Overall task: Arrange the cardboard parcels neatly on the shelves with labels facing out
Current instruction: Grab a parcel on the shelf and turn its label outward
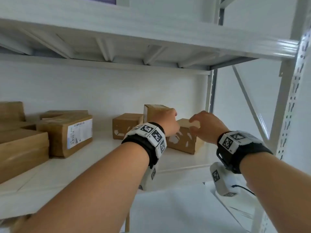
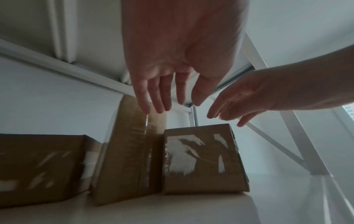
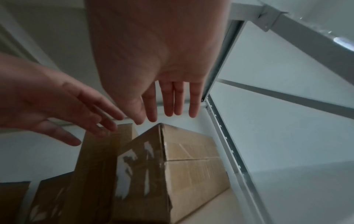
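Three brown cardboard parcels stand at the right end of the white shelf [image 1: 101,158]: a low one [image 1: 125,126], a tall upright one [image 1: 155,111] and one with torn white label scraps on its front [image 1: 184,142]. My left hand [image 1: 168,122] reaches over the tall parcel [image 2: 130,151] with straight fingers at its top edge; whether they touch it I cannot tell. My right hand [image 1: 202,126] hovers just above the scrap-fronted parcel [image 2: 203,160], fingers loosely spread and holding nothing. The right wrist view shows this parcel [image 3: 182,166] below my right hand [image 3: 168,106].
Further left stand several more parcels, one with a white printed label [image 1: 80,132] turned outward. The upper shelf's ribbed underside [image 1: 134,52] hangs low overhead. A perforated upright post [image 1: 289,101] and a diagonal brace [image 1: 249,105] close off the right end.
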A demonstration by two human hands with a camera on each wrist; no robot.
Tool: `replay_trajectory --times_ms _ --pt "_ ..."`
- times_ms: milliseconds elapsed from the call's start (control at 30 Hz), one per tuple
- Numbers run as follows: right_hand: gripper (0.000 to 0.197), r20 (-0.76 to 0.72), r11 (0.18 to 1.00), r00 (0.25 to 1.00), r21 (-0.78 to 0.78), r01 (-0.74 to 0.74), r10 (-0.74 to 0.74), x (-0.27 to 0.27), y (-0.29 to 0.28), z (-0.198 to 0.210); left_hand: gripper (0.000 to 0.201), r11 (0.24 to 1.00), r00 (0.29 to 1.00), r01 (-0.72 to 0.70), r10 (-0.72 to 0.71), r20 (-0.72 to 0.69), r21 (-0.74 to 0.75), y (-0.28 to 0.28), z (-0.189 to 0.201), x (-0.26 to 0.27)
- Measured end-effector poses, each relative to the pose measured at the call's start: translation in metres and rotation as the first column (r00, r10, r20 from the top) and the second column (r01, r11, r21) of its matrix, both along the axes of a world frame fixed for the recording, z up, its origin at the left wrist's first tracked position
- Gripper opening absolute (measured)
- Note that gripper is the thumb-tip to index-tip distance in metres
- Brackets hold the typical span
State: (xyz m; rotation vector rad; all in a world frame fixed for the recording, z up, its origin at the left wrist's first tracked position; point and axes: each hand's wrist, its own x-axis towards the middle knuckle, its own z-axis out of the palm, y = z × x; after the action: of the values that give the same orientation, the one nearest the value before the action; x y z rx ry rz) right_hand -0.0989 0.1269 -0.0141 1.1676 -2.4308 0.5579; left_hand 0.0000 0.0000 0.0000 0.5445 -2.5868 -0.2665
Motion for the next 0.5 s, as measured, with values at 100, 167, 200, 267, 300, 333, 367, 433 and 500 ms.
replay_trajectory --times_ms 100,167,200,267,300,333,367,433,500 --pt "0.033 0.003 1.000 1.000 0.001 0.007 -0.007 -0.022 -0.011 0.002 0.048 0.996 0.996 -0.049 0.044 0.071 0.076 -0.005 0.005 -0.025" --pt "0.036 0.046 1.000 0.999 0.008 0.022 -0.022 -0.032 -0.016 0.001 0.042 0.994 0.991 -0.071 0.060 0.119 0.085 -0.008 0.008 -0.040" --pt "0.039 0.082 0.999 0.996 0.006 0.036 -0.036 -0.036 -0.017 0.001 0.036 0.994 0.989 -0.073 0.062 0.132 0.085 -0.009 0.008 -0.046" --pt "0.047 0.156 0.998 0.986 0.029 0.063 -0.066 -0.043 -0.020 0.001 0.021 0.994 0.986 -0.075 0.063 0.151 0.075 -0.014 0.008 -0.055" --pt "0.052 0.192 0.996 0.978 0.054 0.072 -0.081 -0.048 -0.022 0.000 0.019 0.993 0.984 -0.089 0.075 0.164 0.080 -0.017 0.008 -0.060" --pt "0.053 0.228 0.992 0.968 0.088 0.088 -0.106 -0.051 -0.022 -0.001 0.019 0.990 0.980 -0.102 0.082 0.183 0.099 -0.020 0.008 -0.064" --pt "0.053 0.266 0.991 0.957 0.106 0.087 -0.113 -0.055 -0.022 -0.001 0.019 0.986 0.974 -0.110 0.081 0.210 0.129 -0.021 0.007 -0.068" --pt "0.050 0.387 0.993 0.918 0.103 0.054 -0.090 -0.059 -0.023 -0.002 0.025 0.978 0.963 -0.129 0.083 0.257 0.166 -0.025 0.005 -0.074" --pt "0.046 0.483 0.997 0.875 0.080 -0.010 -0.030 -0.062 -0.023 -0.002 0.037 0.967 0.954 -0.151 0.089 0.285 0.204 -0.025 0.004 -0.076"
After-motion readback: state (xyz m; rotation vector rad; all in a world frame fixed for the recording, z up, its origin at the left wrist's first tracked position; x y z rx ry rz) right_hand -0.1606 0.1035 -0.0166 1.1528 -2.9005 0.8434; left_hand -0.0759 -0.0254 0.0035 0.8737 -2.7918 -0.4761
